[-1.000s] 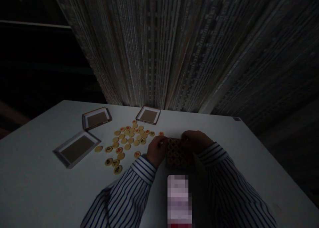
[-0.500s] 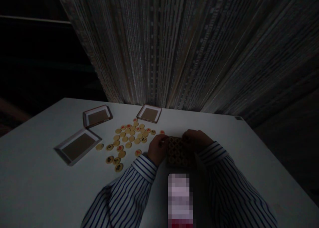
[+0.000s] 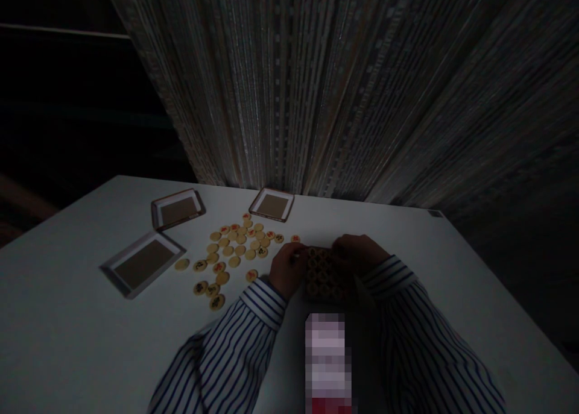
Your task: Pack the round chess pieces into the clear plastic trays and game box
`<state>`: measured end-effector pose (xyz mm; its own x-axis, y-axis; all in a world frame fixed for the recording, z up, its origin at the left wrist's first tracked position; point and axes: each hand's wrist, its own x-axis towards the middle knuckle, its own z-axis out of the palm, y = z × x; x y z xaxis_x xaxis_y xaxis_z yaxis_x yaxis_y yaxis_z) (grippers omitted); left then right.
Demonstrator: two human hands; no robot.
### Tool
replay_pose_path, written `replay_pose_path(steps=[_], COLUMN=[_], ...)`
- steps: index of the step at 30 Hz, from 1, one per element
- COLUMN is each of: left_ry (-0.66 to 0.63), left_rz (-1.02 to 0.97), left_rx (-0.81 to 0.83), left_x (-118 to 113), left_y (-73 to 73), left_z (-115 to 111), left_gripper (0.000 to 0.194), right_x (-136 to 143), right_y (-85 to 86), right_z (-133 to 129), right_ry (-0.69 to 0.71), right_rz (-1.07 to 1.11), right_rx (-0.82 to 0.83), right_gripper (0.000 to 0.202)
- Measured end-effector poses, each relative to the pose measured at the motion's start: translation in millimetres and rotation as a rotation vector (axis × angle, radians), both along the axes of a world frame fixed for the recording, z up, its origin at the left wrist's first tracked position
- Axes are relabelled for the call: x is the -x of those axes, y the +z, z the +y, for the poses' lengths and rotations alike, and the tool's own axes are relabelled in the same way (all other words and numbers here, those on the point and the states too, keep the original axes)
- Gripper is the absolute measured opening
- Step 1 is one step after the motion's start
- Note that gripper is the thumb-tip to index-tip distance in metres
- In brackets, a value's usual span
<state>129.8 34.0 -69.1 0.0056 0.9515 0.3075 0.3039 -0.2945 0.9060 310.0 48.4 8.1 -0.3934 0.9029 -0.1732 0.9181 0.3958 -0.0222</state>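
Note:
Between my hands is a dark shallow box (image 3: 320, 298) with rows of round Chinese chess pieces (image 3: 322, 275) inside. My left hand (image 3: 288, 269) is closed at the box's left edge, thumb and forefinger curled together near its far corner. Over the far right part of the box, my right hand (image 3: 362, 252) is bent with its fingers closed. Shadow hides its fingertips and whatever they may hold. Many loose wooden chess pieces (image 3: 240, 250), some with red or black characters and some blank side up, lie scattered left of my left hand. One red-marked piece (image 3: 295, 238) lies just beyond it.
Three shallow box parts lie open on the white table (image 3: 81, 335): one box part (image 3: 178, 210) at the back left, a larger one (image 3: 142, 264) nearer me, another (image 3: 272, 205) at the back edge. A blurred pale object (image 3: 326, 360) is close below the box. A string curtain (image 3: 289, 88) hangs behind.
Both hands stay at the box with hardly any movement. The whole view has shifted very slightly, and the loose pieces lie as before.

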Motion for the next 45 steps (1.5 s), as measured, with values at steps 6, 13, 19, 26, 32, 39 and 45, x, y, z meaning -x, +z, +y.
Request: replay_pose_path(steps=[6,13,19,26,32,39,45], left_ry=[0.0,0.006,0.003,-0.002,0.005,0.009,0.018], left_rz=[0.018,0.016,0.029,0.05,0.075,0.108,0.117], left_rx=[-0.009,0.003,0.003,-0.001,-0.002,-0.031,-0.042], left_x=[1.0,0.5,1.2,0.3,1.0,1.1,0.9], left_y=[0.2,-0.5,-0.6,-2.2,-1.2,-5.0,-6.3], left_z=[0.5,0.5,0.6,1.2,1.8,3.0,3.5], left_gripper=[0.012,0.012,0.012,0.012,0.012,0.012,0.011], right_x=[1.1,1.4,2.4,2.1,1.8,-1.0,0.6], right_y=[2.2,1.4,0.7,-0.2,-0.2,-2.0,0.7], right_z=[-0.1,0.4,0.6,1.9,1.8,2.4,1.4], right_ry=[0.003,-0.002,0.002,0.008,0.007,0.011,0.002], right_rz=[0.005,0.004,-0.007,-0.009,0.004,0.02,0.012], right_rx=[0.0,-0.003,-0.005,0.005,0.011,0.018,0.033], right_gripper=[0.021,0.02,0.022,0.022,0.023,0.026,0.026])
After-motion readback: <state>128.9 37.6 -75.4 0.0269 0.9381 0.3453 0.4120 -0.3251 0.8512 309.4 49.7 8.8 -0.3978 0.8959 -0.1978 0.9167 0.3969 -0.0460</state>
